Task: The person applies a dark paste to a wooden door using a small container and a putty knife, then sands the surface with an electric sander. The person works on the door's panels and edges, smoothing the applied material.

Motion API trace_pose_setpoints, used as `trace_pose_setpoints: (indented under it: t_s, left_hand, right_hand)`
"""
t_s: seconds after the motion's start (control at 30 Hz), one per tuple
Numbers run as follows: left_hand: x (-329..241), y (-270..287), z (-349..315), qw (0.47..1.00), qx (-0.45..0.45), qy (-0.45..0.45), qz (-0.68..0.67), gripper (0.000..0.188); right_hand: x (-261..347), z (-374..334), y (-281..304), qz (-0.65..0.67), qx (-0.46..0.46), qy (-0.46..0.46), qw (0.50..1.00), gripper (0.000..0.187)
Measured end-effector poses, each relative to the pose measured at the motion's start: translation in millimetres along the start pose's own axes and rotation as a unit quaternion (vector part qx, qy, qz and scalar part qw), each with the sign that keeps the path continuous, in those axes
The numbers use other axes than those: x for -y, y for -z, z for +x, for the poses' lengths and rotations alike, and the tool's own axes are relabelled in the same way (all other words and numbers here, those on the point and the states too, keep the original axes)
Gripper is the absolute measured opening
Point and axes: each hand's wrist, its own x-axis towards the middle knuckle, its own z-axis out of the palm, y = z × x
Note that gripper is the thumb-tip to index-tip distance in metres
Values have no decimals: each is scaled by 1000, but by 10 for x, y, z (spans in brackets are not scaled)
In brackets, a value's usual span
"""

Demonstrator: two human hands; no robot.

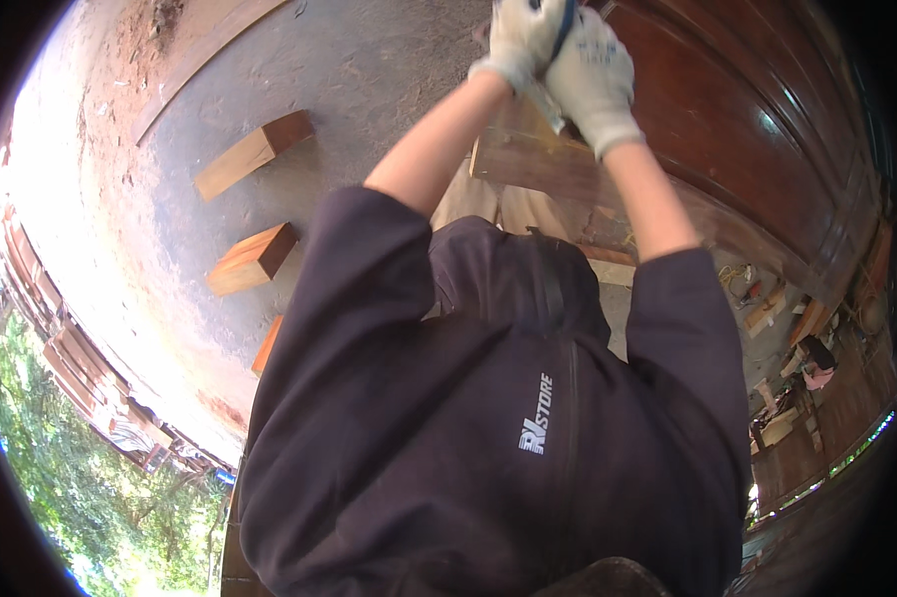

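Observation:
Both my hands wear whitish work gloves and are close together at the top of the view. My left hand (520,45) is closed, and my right hand (593,85) is closed right beside it. Between them shows part of a dark blue object (566,28), and a pale flat strip (543,104) sticks out below; the gloves hide the rest, so its kind cannot be told. The hands are over the near left part of a large, glossy reddish-brown wooden panel (737,109), next to its lighter wooden edge (528,164).
Wooden blocks lie on the grey floor (359,80) to the left: one block (245,159) farther off, another block (253,261) nearer. A long thin strip of wood (205,65) lies beyond them. Wood scraps (777,428) and loose items are heaped at the right.

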Motion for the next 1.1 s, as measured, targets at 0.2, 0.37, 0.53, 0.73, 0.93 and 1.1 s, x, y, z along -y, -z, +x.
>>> trace_pose_setpoints:
  t_s: [0.2, 0.37, 0.53, 0.73, 0.93, 1.1]
  left_hand:
    - [259, -78, -1604, 999, -2, -18, -30, 20]
    - [130, 33, -1966, 999, -17, -15, -24, 12]
    - [276, 201, -1150, 994, -72, -76, -27, 24]
    - [-90, 158, 230, 994, -96, -43, 2, 42]
    - [150, 58, -326, 983, -134, -106, 72, 31]
    - [215, -401, -1395, 995, -51, -80, 33, 21]
  right_hand:
    - [-137, -1519, -120, 30, 8, 25, 999, 50]
    - [-154, -1815, -177, 105, 51, 22, 993, 44]
    - [-48, -939, -237, 9, -21, 147, 989, 39]
    - [179, 329, 46, -16, 17, 34, 999, 36]
    - [-6, -104, -15, 0, 18, 80, 997, 52]
    - [-554, -1244, -98, 19, 19, 71, 997, 54]
